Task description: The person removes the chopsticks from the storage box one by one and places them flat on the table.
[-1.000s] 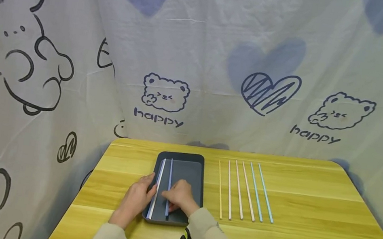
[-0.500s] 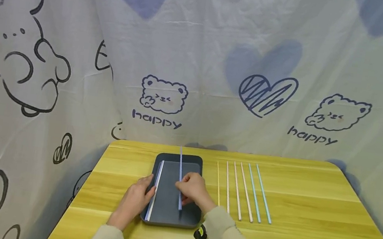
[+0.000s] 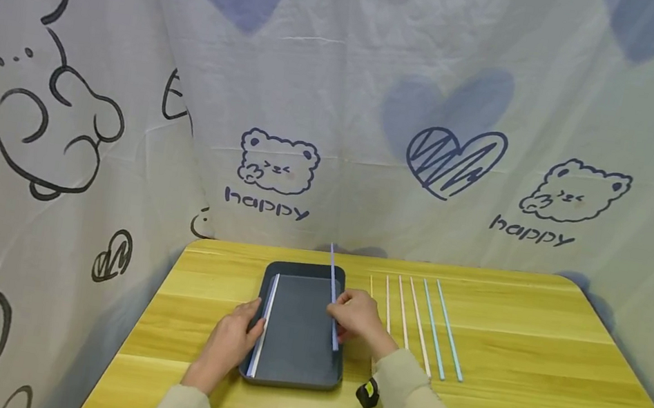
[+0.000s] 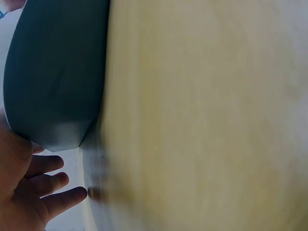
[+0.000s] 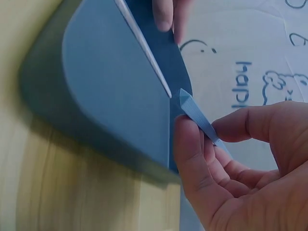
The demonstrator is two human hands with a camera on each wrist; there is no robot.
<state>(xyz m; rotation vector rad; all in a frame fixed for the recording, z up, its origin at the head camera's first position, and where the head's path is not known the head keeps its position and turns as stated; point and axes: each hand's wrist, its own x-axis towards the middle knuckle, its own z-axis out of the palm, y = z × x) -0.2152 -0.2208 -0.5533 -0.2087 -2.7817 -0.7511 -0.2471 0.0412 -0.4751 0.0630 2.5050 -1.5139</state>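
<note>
A dark grey tray (image 3: pixel 296 346) lies on the table in the head view. My left hand (image 3: pixel 227 340) grips its left wall, thumb over the rim and fingers outside; in the left wrist view those fingers are spread beside the wall. My right hand (image 3: pixel 360 317) pinches a blue-purple chopstick (image 3: pixel 333 271) between thumb and fingers, over the tray's right side. The chopstick slants, its far tip reaching past the tray's back edge. Its squared thick end (image 5: pixel 187 103) shows in the right wrist view. Along the tray's left inner wall lie a white chopstick (image 3: pixel 259 355) and a purple one close together.
Right of the tray, a row of chopsticks lies on the wooden table (image 3: pixel 529 372): a yellow one (image 3: pixel 371 283) partly hidden by my right hand, three pink ones (image 3: pixel 403 305) and two light blue ones (image 3: pixel 433 329). A printed cloth (image 3: pixel 359 201) hangs behind the table.
My right hand has lifted the blue-purple chopstick from the tray's middle and carried it right, to the tray's right side. My left hand has stayed at the left wall.
</note>
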